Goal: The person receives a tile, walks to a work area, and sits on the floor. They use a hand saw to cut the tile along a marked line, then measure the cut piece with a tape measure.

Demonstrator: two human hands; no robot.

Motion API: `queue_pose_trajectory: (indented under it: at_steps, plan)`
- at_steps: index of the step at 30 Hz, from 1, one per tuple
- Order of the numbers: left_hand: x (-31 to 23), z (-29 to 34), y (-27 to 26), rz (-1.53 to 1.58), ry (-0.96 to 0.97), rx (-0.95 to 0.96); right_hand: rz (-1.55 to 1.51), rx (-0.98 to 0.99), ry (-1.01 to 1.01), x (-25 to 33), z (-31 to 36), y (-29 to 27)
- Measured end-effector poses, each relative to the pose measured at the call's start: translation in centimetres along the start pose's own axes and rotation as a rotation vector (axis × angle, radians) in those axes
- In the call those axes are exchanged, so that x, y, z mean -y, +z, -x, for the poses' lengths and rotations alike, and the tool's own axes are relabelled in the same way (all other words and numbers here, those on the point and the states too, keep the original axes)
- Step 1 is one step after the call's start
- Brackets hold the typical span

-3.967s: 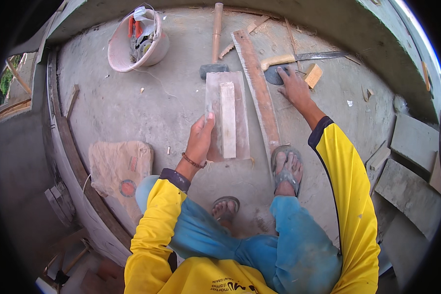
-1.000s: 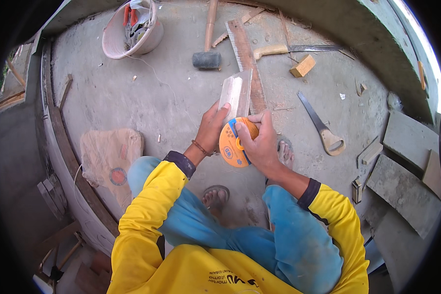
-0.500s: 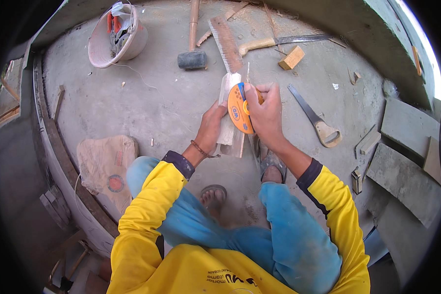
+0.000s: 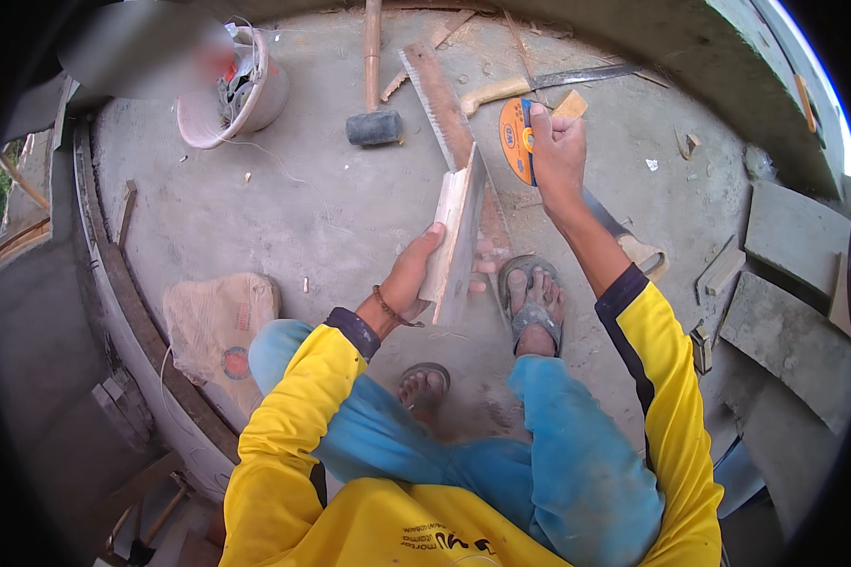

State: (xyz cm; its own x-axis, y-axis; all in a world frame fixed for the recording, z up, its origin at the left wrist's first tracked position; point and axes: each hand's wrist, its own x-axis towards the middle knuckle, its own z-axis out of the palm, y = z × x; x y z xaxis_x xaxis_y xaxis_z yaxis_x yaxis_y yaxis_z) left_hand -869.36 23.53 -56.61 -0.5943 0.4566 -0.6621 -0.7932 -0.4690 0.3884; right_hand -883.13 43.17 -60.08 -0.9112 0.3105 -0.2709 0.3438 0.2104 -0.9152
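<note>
My left hand [image 4: 412, 271] is wrapped round a pale wooden piece [image 4: 447, 227] with a flat board along its right side; several fingertips show past the board's right edge. A long, rusty toothed saw blade [image 4: 435, 99] runs out beyond the top of the wood. Whether the wood grips the blade or only lies over it, I cannot tell. To the right, my right hand [image 4: 560, 156] pinches an orange and blue cutting disc [image 4: 515, 142], held tilted and apart from the wood. Behind that hand, a small wood block [image 4: 570, 104] is partly hidden.
Further off are a rubber mallet [image 4: 373, 128], a machete [image 4: 539, 83] and a bucket of tools [image 4: 255, 109]. A handsaw [image 4: 643, 253] lies right of my foot. Stacked boards [image 4: 790, 331] stand at right, a paper sack [image 4: 219, 326] at left. A blurred grey shape [image 4: 132, 52] covers the upper left.
My right hand has carried the disc away from the wood, to the right and farther off. The wood in my left hand has turned, showing its side board. A blurred grey shape has appeared upper left.
</note>
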Motion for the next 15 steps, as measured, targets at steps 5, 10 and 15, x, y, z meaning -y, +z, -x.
queue_pose_trajectory:
  at_steps: [5,10,15]
  plan:
    - [0.2,-1.2,-0.7,0.009,0.015,0.050,0.145,0.180,-0.083,1.3,4.4,1.1]
    - [0.7,-1.1,-3.5,0.218,-0.009,0.214,0.194,0.455,-0.144,2.9,11.2,0.8]
    - [0.4,-0.8,-1.0,0.121,0.048,0.044,0.231,0.454,-0.216,4.2,10.5,0.4]
